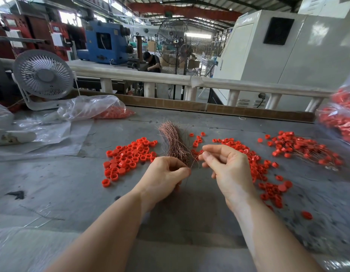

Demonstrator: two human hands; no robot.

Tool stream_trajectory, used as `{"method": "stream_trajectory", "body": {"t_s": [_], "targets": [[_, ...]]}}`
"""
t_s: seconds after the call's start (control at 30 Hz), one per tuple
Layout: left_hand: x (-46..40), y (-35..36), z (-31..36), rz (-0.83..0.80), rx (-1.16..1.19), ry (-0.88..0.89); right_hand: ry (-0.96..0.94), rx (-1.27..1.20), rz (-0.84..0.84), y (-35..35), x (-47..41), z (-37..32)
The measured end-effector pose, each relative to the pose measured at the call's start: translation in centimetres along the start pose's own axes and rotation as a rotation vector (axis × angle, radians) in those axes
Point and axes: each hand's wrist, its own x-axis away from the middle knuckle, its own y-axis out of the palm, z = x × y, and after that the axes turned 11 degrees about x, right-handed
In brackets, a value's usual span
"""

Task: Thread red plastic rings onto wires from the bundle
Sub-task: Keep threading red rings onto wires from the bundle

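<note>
Bundle of thin copper-coloured wires [173,143], fanning out toward the far side of the grey table [52,183], its near end gripped in the curled fingers of the left hand [164,176]. Right hand [226,166], palm facing the viewer, pinches a single wire [193,162] just right of the bundle. Loose red plastic rings [127,156] lie in heaps left and right of both hands; further rings fill a clear bag [341,118] at far right

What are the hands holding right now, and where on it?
The left hand grips the wire bundle at its lower end; the right hand pinches a single wire pulled from it.
</note>
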Motion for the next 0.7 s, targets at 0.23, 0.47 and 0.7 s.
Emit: {"method": "stream_trajectory", "body": {"t_s": [0.23,0.47,0.7], "targets": [[-1.0,-1.1,-0.1,0.311,0.528,-0.062,0.031,0.035,0.058,-0.2,-0.4,0.3],[-1.9,-2.7,0.7,0.536,1.158,-0.113,0.026,0.053,0.028,-0.2,-0.2,0.3],[-1.8,-4.2,0.6,0.612,1.382,-0.151,0.021,0.06,0.023,-0.2,-0.2,0.3]]}}
